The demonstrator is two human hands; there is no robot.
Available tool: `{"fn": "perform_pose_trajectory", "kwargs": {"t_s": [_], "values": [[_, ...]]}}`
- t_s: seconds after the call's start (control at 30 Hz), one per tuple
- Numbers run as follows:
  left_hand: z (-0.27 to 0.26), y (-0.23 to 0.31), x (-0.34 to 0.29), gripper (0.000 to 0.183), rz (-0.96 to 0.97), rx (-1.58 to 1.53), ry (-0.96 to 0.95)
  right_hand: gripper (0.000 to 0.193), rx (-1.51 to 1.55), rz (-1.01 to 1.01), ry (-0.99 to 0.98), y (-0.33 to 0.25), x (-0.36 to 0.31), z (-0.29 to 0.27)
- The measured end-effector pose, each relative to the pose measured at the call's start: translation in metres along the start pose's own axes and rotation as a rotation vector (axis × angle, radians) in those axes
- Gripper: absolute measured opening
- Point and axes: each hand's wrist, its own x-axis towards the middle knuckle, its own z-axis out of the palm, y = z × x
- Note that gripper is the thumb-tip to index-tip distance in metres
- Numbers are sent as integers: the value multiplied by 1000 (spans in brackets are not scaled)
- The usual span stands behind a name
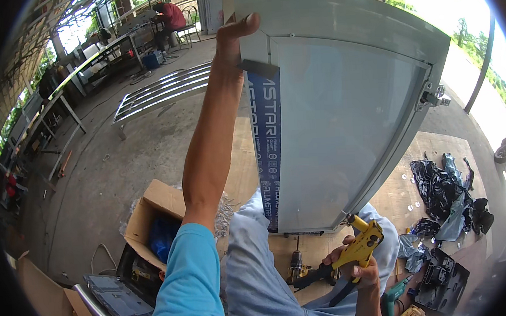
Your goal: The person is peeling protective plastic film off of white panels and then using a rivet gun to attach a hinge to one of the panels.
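A white metal-framed panel (349,123) stands upright and tilted before me, its lower end by my knees. Blue printed protective film (268,145) covers its left frame strip, and a small metal hinge (434,96) sits on its right edge. My left hand (238,34) grips the upper left corner, thumb on the front face and fingers hidden behind. In my right hand (361,267) is a yellow rivet gun (359,244) with black handles, held low. Its nose, with a thin metal pin, points up at the panel's lower right corner; whether they touch I cannot tell.
Between my legs lies a yellow-black drill (297,265). To the left are an open cardboard box (147,222) and a toolbox (120,305). Black plastic wrapping (440,187) and an open tool case (443,282) lie right. A person (172,18) sits by a far bench.
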Motion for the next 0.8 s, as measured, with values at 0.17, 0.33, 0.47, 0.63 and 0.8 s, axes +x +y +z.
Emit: {"fn": "perform_pose_trajectory", "kwargs": {"t_s": [0.17,0.33,0.47,0.63,0.8], "values": [[18,8,4,67,-41,130,138,67,-127,-40,138,-5,16,9],[50,19,-2,58,-32,295,210,71,-401,-270,82,-42,35,36],[55,44,-13,51,-12,297,214,60,-634,-727,282,-124,23,65],[53,33,-13,45,127,291,87,46,-915,-1009,698,-254,-6,56],[58,42,-25,49,90,171,133,30,-1246,-1416,753,-350,9,79]]}}
